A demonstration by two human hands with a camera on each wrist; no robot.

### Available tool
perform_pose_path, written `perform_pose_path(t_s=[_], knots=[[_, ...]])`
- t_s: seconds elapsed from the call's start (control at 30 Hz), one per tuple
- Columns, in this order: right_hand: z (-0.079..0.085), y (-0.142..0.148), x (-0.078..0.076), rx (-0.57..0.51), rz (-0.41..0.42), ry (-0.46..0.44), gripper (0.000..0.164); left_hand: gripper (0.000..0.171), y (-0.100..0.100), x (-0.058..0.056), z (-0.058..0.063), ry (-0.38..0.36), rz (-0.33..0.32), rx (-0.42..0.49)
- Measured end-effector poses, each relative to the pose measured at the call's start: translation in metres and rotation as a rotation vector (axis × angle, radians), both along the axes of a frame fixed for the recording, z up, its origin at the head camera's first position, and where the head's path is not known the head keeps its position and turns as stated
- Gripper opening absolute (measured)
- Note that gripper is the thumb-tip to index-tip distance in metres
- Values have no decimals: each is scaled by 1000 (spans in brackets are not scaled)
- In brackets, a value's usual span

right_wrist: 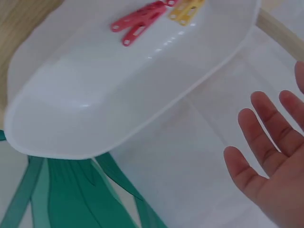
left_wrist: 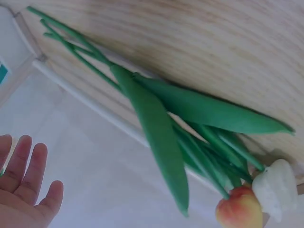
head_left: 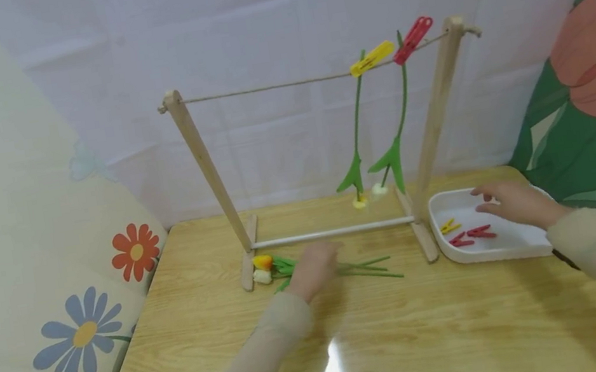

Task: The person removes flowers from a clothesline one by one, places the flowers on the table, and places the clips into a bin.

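My left hand (head_left: 315,269) is over a small bunch of artificial tulips on the table, its fingers extended and holding nothing in the left wrist view. Green stems and broad leaves (left_wrist: 154,137) make up the bunch, with an orange-yellow tulip head (left_wrist: 240,208) and a white tulip head (left_wrist: 276,189) at one end. Over the white tray (right_wrist: 109,104) hovers my right hand (head_left: 520,202), fingers spread and nothing between them. Inside the tray lie red clothespins (head_left: 480,233) and a yellow clothespin (head_left: 450,226).
Behind the bunch stands a wooden frame (head_left: 204,161) with a twine line (head_left: 266,89). From it two tulips hang head-down near the right post (head_left: 439,107), under a yellow clothespin (head_left: 373,58) and a red clothespin (head_left: 413,40). A white bar (head_left: 334,232) joins the feet.
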State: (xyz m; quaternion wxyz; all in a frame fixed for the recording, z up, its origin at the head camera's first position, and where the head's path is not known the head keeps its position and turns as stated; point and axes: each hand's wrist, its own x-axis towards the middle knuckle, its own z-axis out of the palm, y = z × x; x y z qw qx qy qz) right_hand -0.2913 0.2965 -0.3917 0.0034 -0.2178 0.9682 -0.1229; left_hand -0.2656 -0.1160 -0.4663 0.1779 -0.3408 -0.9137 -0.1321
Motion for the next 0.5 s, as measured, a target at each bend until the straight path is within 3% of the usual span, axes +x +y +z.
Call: perform_pose_path(t_s=[0.13, 0.37, 0.5], knots=[[17, -9, 10, -5, 27, 93, 34, 23, 1, 1, 10, 19, 13, 36], [40, -20, 27, -58, 17, 203, 34, 24, 2, 4, 32, -45, 21, 168], [50, -26, 36, -93, 46, 320, 33, 23, 3, 5, 42, -16, 2, 206]])
